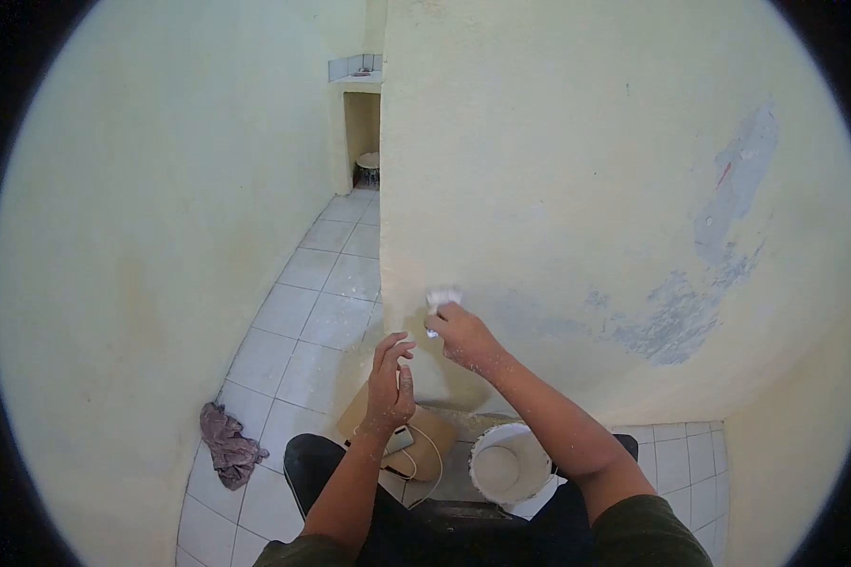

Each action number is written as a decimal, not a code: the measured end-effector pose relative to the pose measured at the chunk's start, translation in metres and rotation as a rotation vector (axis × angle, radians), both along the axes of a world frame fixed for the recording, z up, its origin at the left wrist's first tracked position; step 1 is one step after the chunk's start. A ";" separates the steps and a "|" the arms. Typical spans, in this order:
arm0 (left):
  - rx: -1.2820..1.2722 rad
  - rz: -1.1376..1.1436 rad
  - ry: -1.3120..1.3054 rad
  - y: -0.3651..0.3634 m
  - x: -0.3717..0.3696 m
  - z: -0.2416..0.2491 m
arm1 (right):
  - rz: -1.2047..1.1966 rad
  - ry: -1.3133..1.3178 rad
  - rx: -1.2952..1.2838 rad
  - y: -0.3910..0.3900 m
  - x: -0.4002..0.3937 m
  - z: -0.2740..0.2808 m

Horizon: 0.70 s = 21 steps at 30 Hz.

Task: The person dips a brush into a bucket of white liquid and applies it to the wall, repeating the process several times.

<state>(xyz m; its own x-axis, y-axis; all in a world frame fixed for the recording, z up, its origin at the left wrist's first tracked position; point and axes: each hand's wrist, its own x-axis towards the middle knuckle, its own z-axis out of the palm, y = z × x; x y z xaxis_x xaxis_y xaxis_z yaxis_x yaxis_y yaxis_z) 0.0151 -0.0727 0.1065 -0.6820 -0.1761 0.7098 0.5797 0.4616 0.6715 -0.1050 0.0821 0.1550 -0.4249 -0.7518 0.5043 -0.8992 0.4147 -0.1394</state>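
My right hand (463, 336) is closed round a paintbrush (442, 297), whose pale bristles point up against the cream wall (501, 189). A bit of its handle shows below my fingers. To the left, my left hand (390, 383) is raised close to the wall's vertical edge, fingers apart and slightly bent, holding nothing. White specks dot both hands and forearms. Between my knees stands a white bucket (480, 444) with pale paint inside and a smeared rim.
A crumpled brownish cloth (230, 447) lies on the white floor tiles (309, 373). Near my left knee, a white cable (435, 477) loops over a brown cardboard-like piece (430, 442). Grey patches (676, 321) mark the wall at right. A low alcove (361, 132) stands at the back.
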 end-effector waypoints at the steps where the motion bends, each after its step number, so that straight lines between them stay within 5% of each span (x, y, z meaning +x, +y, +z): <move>1: -0.007 0.001 0.007 0.000 0.000 0.000 | -0.018 -0.106 0.049 0.003 0.001 -0.004; 5: 0.000 0.005 0.017 0.000 -0.001 0.001 | 0.018 -0.040 -0.140 0.005 -0.005 0.009; 15: -0.017 -0.008 0.005 0.000 -0.002 0.001 | 0.131 0.751 -0.618 -0.042 -0.013 0.261; 18: 0.006 -0.022 -0.009 0.000 -0.002 -0.001 | 0.099 1.001 -0.617 -0.058 -0.020 0.285; 21: 0.030 -0.028 -0.020 -0.001 -0.002 -0.003 | 0.018 0.801 -0.446 -0.063 -0.034 0.255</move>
<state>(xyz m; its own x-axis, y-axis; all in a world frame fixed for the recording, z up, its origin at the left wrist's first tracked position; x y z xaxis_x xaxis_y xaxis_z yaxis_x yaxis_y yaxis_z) 0.0126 -0.0738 0.1039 -0.7008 -0.1773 0.6910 0.5787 0.4250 0.6960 -0.1390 0.0189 0.4104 0.1868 -0.4196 0.8883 -0.8022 0.4568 0.3845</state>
